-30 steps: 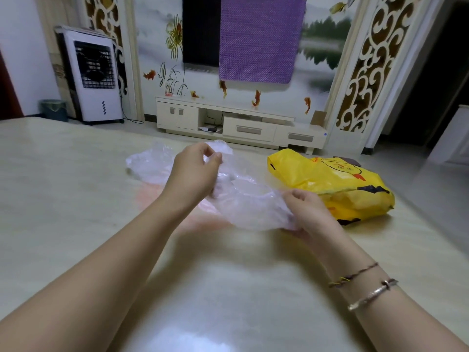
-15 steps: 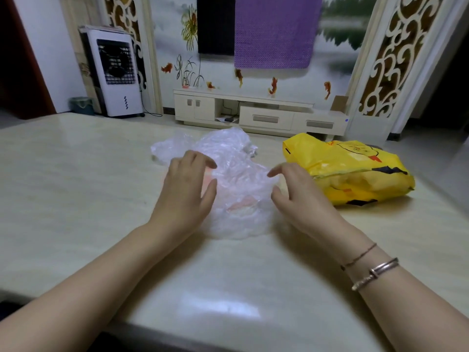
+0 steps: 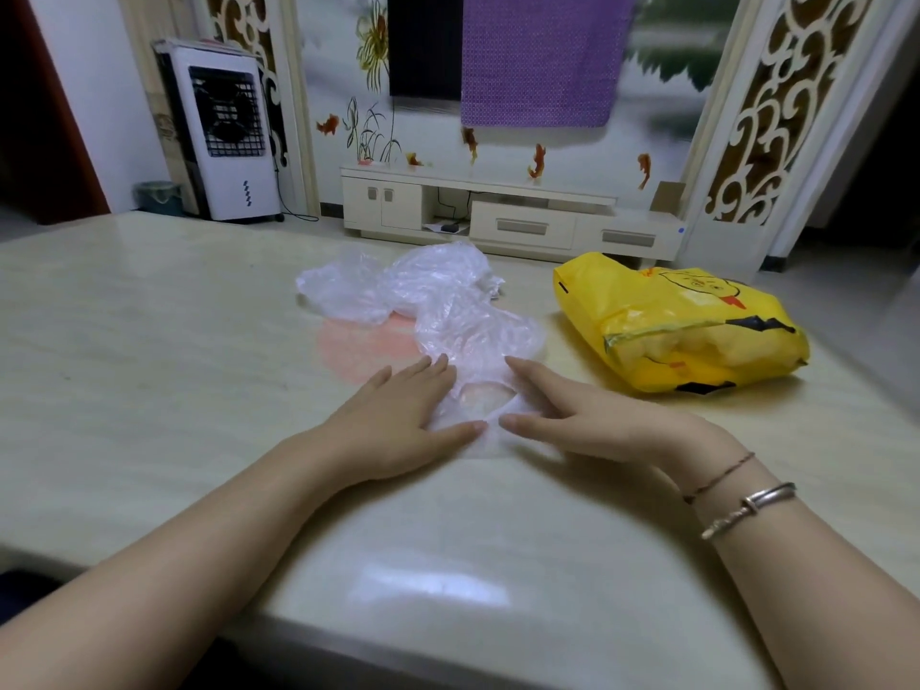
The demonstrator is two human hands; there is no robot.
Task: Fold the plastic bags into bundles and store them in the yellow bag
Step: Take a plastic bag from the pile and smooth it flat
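Glossy pale marble-look table [image 3: 149, 390] fills most of the shot, with a light glare near its front edge. Both forearms come in from the bottom, and the right wrist has a silver bangle [image 3: 747, 507] plus a thin cord bracelet [image 3: 719, 478]. Left hand [image 3: 398, 420] lies flat, fingers straight and together, pressing the near end of a clear plastic bag [image 3: 473, 336]. Right hand [image 3: 587, 415] does the same from the other side, fingers straight, thumb stretched toward the left thumb, the two tips almost meeting over the bag's handle loop. That bag runs away from the hands in a crumpled strip, with a pink bag [image 3: 358, 351] lying flat under it. Behind those sits a second crumpled clear bag [image 3: 348, 291]. Yellow bag [image 3: 687, 326] lies on its side to the right, near the right hand but not touching it. Way back: a white TV cabinet [image 3: 498, 211], a white air cooler [image 3: 224, 132] and a purple cloth [image 3: 542, 57] hanging on the wall.
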